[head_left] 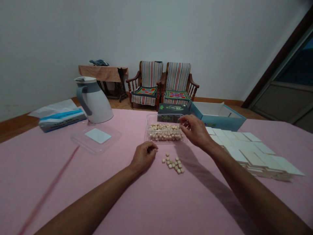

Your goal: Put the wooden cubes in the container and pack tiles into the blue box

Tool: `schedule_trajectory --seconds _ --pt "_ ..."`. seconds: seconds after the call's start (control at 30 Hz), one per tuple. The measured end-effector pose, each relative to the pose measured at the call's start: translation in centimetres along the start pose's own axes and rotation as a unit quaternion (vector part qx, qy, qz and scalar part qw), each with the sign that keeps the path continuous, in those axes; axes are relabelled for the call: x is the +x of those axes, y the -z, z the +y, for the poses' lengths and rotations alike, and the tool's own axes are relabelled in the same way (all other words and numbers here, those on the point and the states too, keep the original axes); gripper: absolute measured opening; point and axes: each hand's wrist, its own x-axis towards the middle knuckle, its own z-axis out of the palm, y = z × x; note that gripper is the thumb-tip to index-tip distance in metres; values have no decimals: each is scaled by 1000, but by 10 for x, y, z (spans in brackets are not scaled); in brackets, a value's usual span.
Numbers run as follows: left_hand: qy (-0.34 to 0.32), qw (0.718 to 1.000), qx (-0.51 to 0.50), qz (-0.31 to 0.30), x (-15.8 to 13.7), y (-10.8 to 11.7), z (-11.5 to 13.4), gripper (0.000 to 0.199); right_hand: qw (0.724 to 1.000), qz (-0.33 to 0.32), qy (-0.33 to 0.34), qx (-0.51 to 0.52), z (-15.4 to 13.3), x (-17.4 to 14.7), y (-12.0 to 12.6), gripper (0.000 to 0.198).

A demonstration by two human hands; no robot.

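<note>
A clear plastic box [147, 125] stands in the middle of the pink cloth, partly filled with small pale wooden beads [166, 133]. My right hand [195, 131] is at the box's right rim, fingers curled and thumb bent in; whether it grips the rim or a bead cannot be made out. In front of the box's left corner, my left hand [143, 156] rests on the cloth with its fingers curled together, their inside hidden. Several loose beads [176, 164] lie in a small cluster right of my left hand, nearer to me than the box.
Stacked pale square boards [254, 151] and an open blue box [220, 119] are at the right. A black box [173, 108] stands behind the beads. Leftward are a clear lid [84, 143] with a white label, a white jug [97, 102] and a tissue pack [62, 120].
</note>
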Motion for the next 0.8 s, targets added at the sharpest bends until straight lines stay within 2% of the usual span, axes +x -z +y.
schedule_trajectory --seconds 0.07,0.17,0.27,0.4,0.5,0.57,0.63,0.73,0.8 --pt "-3 1000 2 0 0 0 0 13 1000 -18 3 18 0 -2 -7 14" --pt "-7 1000 7 5 0 0 -1 13 989 -137 33 41 -5 -19 -27 16" --pt "-10 1000 7 5 0 -1 -3 13 964 -252 60 56 -9 -40 -49 22" --pt "-12 1000 8 5 0 -2 -4 13 952 -297 62 50 -12 -51 -62 22" --pt "-13 1000 5 1 0 -2 -3 13 954 -289 53 54 -14 -45 -52 21" --pt "-13 1000 6 -1 0 -1 -3 13 962 -261 56 62 -14 -37 -38 22" --pt "-12 1000 10 -1 0 -1 -3 14 975 -208 57 62 -11 -29 -23 22" --pt "-9 1000 15 -1 0 0 -2 14 995 -85 27 45 -3 -18 -4 18" --pt "-6 1000 14 -1 1 0 -1 14 999 -12 6 39 3 -15 2 20"
